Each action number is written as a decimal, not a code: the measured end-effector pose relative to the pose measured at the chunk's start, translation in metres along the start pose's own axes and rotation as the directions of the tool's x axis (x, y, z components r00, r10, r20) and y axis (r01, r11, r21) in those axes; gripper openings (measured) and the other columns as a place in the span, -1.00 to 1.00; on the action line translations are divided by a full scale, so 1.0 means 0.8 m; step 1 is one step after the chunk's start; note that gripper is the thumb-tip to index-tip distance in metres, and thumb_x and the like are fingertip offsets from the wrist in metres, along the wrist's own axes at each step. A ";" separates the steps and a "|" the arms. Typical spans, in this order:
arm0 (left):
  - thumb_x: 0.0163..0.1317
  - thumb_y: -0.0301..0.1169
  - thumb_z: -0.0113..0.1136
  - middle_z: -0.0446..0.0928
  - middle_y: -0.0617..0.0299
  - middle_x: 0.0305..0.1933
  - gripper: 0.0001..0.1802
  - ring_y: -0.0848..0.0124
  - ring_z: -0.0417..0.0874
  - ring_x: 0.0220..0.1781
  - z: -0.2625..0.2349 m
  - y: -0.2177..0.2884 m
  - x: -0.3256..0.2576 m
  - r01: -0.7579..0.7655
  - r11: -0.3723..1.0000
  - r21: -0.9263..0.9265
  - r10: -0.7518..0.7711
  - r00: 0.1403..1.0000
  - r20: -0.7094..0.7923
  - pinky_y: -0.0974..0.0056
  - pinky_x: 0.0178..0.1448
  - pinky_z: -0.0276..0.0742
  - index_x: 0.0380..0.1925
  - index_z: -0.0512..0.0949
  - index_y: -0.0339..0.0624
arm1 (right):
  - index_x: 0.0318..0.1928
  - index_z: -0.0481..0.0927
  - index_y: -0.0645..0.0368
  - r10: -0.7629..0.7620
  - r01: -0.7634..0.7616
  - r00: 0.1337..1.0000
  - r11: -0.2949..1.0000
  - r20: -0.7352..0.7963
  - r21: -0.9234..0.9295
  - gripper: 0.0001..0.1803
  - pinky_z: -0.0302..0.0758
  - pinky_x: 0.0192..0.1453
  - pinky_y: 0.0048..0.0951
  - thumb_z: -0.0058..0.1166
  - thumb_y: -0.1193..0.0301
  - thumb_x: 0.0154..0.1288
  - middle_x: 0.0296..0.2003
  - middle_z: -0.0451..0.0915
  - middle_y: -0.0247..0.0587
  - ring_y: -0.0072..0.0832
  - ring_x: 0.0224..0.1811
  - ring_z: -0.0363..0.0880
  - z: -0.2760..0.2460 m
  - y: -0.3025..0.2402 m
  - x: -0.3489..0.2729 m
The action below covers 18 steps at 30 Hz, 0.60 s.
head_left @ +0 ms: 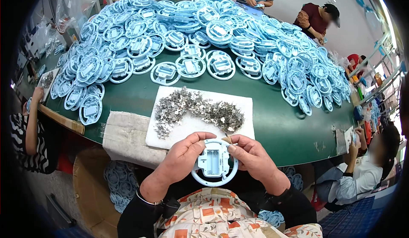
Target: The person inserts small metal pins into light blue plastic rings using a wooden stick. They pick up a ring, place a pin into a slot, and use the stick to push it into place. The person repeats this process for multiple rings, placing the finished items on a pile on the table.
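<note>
Between my two hands is a light blue plastic toy steering wheel (198,175), its hub with an open battery compartment facing up. My left hand (184,156) grips the rim at its upper left, thumb on top. My right hand (252,156) pinches the rim at the upper right, with a tan covering on one fingertip. Whether that hand also holds a small part is too small to tell. Just beyond the wheel lies a white foam board (200,132) bearing a curved heap of small silvery metal pieces (181,105).
A large pile of similar blue wheels (179,20) covers the far side of the green table (281,131). A worn white block (130,133) lies left of the foam. A cardboard box (91,182) holding more wheels stands below left. Several co-workers sit around the table.
</note>
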<state>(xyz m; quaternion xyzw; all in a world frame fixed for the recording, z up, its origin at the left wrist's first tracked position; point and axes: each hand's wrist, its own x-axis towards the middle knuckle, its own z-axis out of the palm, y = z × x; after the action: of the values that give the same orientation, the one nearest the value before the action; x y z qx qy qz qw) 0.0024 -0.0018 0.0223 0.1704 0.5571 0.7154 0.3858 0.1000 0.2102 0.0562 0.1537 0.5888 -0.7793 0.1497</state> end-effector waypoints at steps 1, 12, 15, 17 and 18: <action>0.52 -0.46 -0.10 0.62 0.22 0.02 -0.59 0.60 0.60 -0.07 0.000 -0.001 0.000 -0.059 0.991 0.120 0.057 0.998 0.023 0.42 -0.02 0.57 0.28 0.49 -0.37 | 0.24 0.51 0.23 -0.005 0.005 1.000 1.000 -0.005 -0.014 -0.64 0.56 -0.22 -0.67 0.08 0.30 0.61 -0.18 0.65 -0.43 -0.78 -0.23 0.60 -0.002 0.000 -0.002; 0.48 -0.38 -0.09 0.59 0.00 0.01 -0.50 0.26 0.68 -0.10 0.016 -0.004 0.009 -0.223 0.916 0.334 0.202 0.975 0.095 0.21 0.04 0.63 0.34 0.37 -0.40 | 0.23 0.55 0.25 -0.215 0.213 0.976 0.975 0.032 0.062 -0.67 0.38 -0.27 -0.73 0.04 0.33 0.63 -0.24 0.59 -0.52 -0.86 -0.31 0.42 -0.008 -0.011 -0.011; 0.65 -0.20 -0.21 0.54 0.19 -0.07 -0.48 0.41 0.65 -0.23 0.009 -0.013 0.007 -0.004 0.964 -0.265 0.053 0.983 0.178 0.30 -0.14 0.62 0.42 0.30 -0.33 | 0.15 0.59 0.23 -0.390 0.374 0.918 0.911 -0.073 -0.172 -0.74 0.27 -0.33 -0.71 0.13 0.40 0.57 -0.32 0.53 -0.60 -0.87 -0.37 0.30 0.001 0.005 -0.003; 0.63 -0.19 -0.14 0.56 0.17 -0.06 -0.45 0.38 0.65 -0.23 0.007 -0.018 0.007 0.017 0.934 -0.357 0.070 0.971 0.230 0.29 -0.14 0.62 0.44 0.29 -0.34 | 0.01 0.60 0.25 -0.420 0.380 0.903 0.879 -0.093 -0.289 -0.84 0.37 -0.30 -0.72 0.18 0.45 0.53 -0.38 0.62 -0.54 -0.86 -0.40 0.46 0.004 0.011 0.000; 0.62 -0.18 -0.10 0.56 0.16 -0.06 -0.43 0.37 0.66 -0.23 0.007 -0.019 0.007 0.030 0.916 -0.401 0.080 0.964 0.255 0.28 -0.14 0.62 0.44 0.28 -0.34 | -0.04 0.60 0.26 -0.418 0.381 0.906 0.877 -0.073 -0.292 -0.86 0.41 -0.29 -0.71 0.19 0.45 0.52 -0.39 0.65 -0.49 -0.84 -0.39 0.52 0.009 0.008 -0.001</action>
<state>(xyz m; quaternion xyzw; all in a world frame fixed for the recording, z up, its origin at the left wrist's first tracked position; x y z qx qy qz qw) 0.0080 0.0072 0.0086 0.1892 0.3396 0.7898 0.4745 0.1029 0.2015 0.0532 0.0583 0.7172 -0.6935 -0.0348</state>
